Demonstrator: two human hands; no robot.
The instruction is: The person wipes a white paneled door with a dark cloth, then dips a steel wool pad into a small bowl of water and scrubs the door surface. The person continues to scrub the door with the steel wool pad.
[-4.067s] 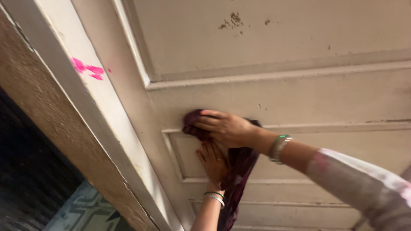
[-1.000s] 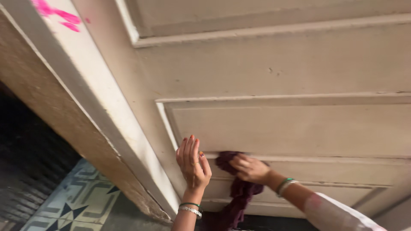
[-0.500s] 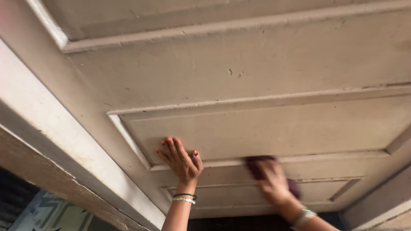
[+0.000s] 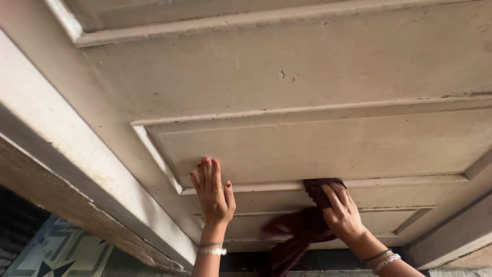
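the right hand (image 4: 342, 213) is bunching a dark maroon cloth (image 4: 302, 225) under its fingers (image 4: 333, 195), which are curling tight over the wad and pressing it against the raised moulding of the door (image 4: 318, 66). the cloth is crumpled at the top beneath the fingertips, and the rest is hanging loose and slightly blurred below and to the left of the palm, reaching down toward the door's bottom edge. the left hand (image 4: 214, 197) is lying flat and empty on the door, fingers straight and close together, pointing up onto the recessed panel, well to the left of the cloth. both wrists are wearing bangles. the door is cream, worn and chipped. left of the hands, the door frame (image 4: 56, 149) is running diagonally, with patterned floor tiles (image 4: 56, 254) below it.
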